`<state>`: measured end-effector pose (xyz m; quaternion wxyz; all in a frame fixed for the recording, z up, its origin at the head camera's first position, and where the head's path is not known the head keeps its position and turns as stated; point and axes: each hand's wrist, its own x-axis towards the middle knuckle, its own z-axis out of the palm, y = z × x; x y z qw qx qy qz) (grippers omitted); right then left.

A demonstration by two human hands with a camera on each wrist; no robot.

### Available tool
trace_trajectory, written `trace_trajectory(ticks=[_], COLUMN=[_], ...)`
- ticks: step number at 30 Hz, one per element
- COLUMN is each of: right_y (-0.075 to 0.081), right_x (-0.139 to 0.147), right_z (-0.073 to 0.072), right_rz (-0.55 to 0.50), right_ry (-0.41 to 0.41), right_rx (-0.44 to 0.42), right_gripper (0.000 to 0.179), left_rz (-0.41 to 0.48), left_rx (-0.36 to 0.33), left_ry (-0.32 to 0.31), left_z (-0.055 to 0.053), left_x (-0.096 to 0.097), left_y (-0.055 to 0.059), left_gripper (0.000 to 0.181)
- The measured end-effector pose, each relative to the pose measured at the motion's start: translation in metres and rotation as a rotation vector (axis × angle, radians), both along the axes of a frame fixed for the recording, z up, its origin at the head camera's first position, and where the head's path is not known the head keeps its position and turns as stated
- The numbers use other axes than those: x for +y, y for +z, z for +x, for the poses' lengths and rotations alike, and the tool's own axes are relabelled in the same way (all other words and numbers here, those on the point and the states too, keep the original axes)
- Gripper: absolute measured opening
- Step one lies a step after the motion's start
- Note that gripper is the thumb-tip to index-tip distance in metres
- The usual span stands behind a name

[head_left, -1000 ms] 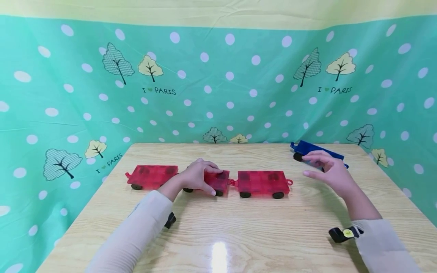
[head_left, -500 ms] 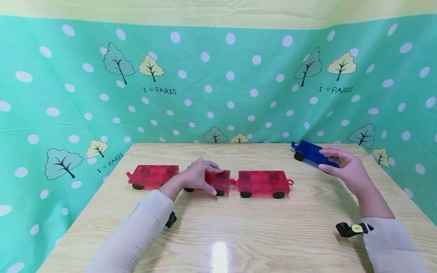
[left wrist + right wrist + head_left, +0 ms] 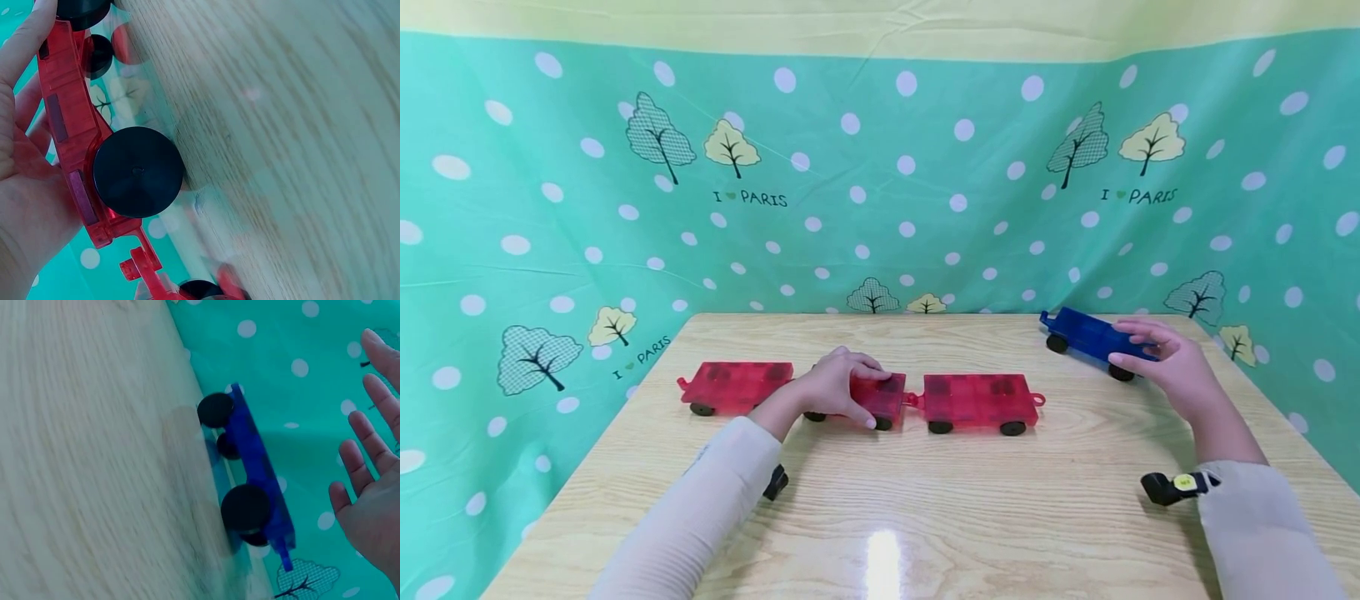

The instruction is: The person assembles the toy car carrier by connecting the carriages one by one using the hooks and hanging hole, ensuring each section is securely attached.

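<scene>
A: Head view first: what does the left hand do?

B: The left hand [image 3: 835, 387] grips a translucent middle red toy wagon [image 3: 889, 395] near the centre of the wood-grain table [image 3: 955, 508], fingers over the top, thumb at the near side. The left red wagon [image 3: 739, 387] is at one end; the right red wagon [image 3: 976, 398] meets the middle one at a coupling [image 3: 912, 401].

A: And the right hand?

B: The right hand [image 3: 1176, 371] is at the right end of a blue toy wagon [image 3: 1085, 335], toward the table's far right corner. Thumb and fingers are parted, overlapping the wagon.

A: The left wrist view?

B: Thumb on one side, fingers on the other: the grip wraps the middle wagon. A black wheel [image 3: 138, 172] faces the camera.

A: The right wrist view?

B: The fingers are spread and fairly straight, with nothing in them; a gap shows between them and the blue wagon. Whether they touch it elsewhere, I cannot tell.
</scene>
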<state>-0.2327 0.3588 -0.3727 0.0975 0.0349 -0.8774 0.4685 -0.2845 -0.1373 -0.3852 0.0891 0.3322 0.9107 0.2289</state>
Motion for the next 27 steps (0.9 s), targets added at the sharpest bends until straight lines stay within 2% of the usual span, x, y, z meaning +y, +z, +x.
trace_trajectory(ticks=[13,20,27], right_y=[-0.002,-0.005,-0.01], right_x=[0.015,0.022,0.03], right_z=[-0.023,-0.034,-0.042], right_rz=[0.032,0.098,0.156], right_ry=[-0.031,0.03,0.054], right_rx=[-0.153,-0.144,-0.149], right_gripper=[0.075,0.077,0.083], left_rz=[0.007,0.018,0.015], left_rx=[0.013,0.002,0.004], left_ry=[-0.015,-0.011,-0.018], left_z=[0.0,0.0,-0.001], left_x=[-0.001,-0.001,0.0], left_y=[0.0,0.0,0.001], left_gripper=[0.075,0.074,0.074])
